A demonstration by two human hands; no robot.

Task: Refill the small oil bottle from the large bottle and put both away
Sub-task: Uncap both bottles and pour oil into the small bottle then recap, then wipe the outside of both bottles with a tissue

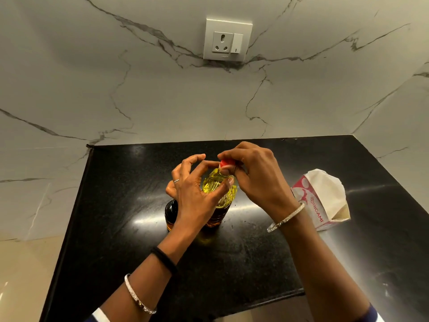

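Warm, rather dim indoor light from above; soft white glare patches lie on the polished black countertop; the large bottle glows yellow where light passes through its oil; the marble wall bows at the wide-angle edges; centre sharp, corners slightly soft.

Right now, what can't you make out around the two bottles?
Head view only.
Small bottle: mostly behind the left hand; oil level unreadable.
Red cap: the right hand pinches it; loosened or tight, cannot tell.
Large bottle: lower body hidden by the left hand and steep angle.
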